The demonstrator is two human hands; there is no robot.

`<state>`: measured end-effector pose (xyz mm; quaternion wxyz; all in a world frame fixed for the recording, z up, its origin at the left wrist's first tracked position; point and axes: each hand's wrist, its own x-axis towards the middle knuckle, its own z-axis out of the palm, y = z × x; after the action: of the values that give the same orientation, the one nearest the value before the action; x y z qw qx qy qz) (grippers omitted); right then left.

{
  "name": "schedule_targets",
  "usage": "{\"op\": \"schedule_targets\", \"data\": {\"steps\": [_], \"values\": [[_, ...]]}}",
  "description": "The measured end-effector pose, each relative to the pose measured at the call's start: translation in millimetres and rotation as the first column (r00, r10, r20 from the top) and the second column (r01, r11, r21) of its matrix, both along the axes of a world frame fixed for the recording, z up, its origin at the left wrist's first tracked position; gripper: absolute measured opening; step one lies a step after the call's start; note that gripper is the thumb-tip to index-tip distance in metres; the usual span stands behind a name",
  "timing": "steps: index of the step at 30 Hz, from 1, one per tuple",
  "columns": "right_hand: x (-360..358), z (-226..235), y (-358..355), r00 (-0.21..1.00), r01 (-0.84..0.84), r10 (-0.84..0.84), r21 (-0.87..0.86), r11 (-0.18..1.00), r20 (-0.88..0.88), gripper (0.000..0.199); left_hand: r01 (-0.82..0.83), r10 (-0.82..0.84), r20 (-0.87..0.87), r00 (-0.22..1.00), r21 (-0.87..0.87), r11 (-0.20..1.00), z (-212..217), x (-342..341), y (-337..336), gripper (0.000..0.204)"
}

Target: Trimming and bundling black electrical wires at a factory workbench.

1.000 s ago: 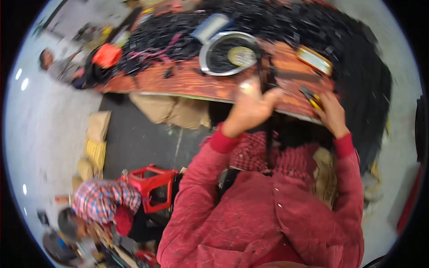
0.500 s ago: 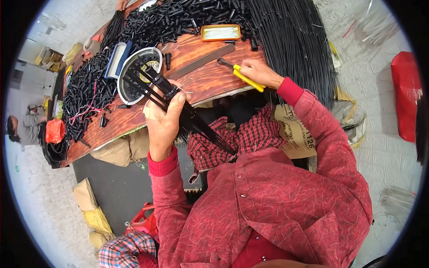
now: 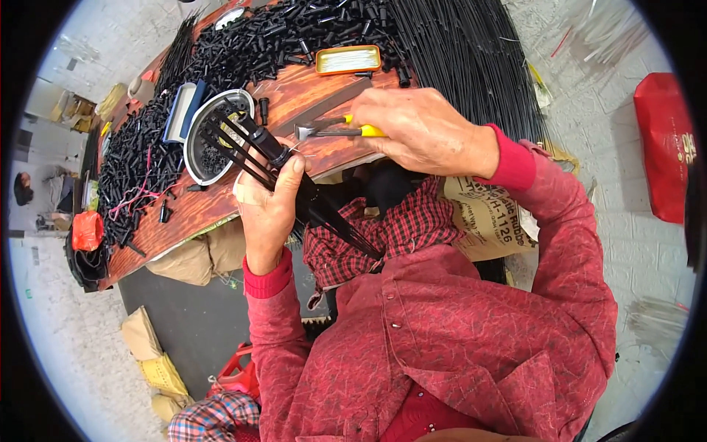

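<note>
Since half a second ago the right hand (image 3: 423,132) has swung in over the wooden board (image 3: 199,210), bringing the yellow-handled pliers (image 3: 335,131) much closer to the metal bowl (image 3: 193,151), while the left hand (image 3: 269,206) has kept its bundle of black rods (image 3: 254,147) in about the same spot, tips over the bowl's near rim.

Left fingers are wrapped closed around the bundle just below a black sleeve (image 3: 278,155) that gathers the rods; the thumb lies up along them. Right fingers are folded over the pliers' handles, the jaws pointing toward the bowl and only slightly parted.

Those rods look thin, stiff and light, a little springy where they fan out past the sleeve, probably smooth enough to slide against each other, so the firm place to grip seems to be at or just under the sleeve, where they are bunched.

Right of the bowl the board shows a bare strip, which is the open room for the pliers. Behind the bowl lies a heap of small black pieces (image 3: 294,37), with an orange tin (image 3: 348,60) beyond it. The board's front edge runs just below the bowl, close to the left wrist
</note>
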<state>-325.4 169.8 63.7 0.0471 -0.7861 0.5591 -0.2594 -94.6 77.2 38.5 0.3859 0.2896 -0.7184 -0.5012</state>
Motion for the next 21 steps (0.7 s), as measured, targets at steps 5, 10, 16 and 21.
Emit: {"op": "schedule_targets", "data": {"steps": [5, 10, 16, 21], "values": [[-0.2, 7.9, 0.6, 0.956, 0.005, -0.065, -0.204, 0.979, -0.287, 0.012, 0.016, -0.015, 0.018, 1.000, -0.047, 0.999, -3.1, -2.8, 2.3, 0.015], [-0.8, 17.5, 3.2, 0.941, 0.032, -0.040, -0.029, 0.999, -0.336, 0.029, -0.060, 0.066, 0.038, 0.997, -0.154, 0.986, -0.6, -7.5, 6.4, 0.013], [-0.7, 20.1, 0.9, 0.903, 0.008, -0.075, -0.157, 0.988, -0.422, 0.026, -0.013, 0.023, 0.063, 0.998, -0.159, 0.987, -2.2, -7.3, 6.0, 0.013], [-5.8, 29.9, -1.3, 0.850, -0.057, -0.077, -0.237, 0.970, -0.520, 0.017, -0.037, 0.037, 0.000, 0.999, -0.099, 0.994, 0.3, -10.2, 8.4, 0.013]]}}
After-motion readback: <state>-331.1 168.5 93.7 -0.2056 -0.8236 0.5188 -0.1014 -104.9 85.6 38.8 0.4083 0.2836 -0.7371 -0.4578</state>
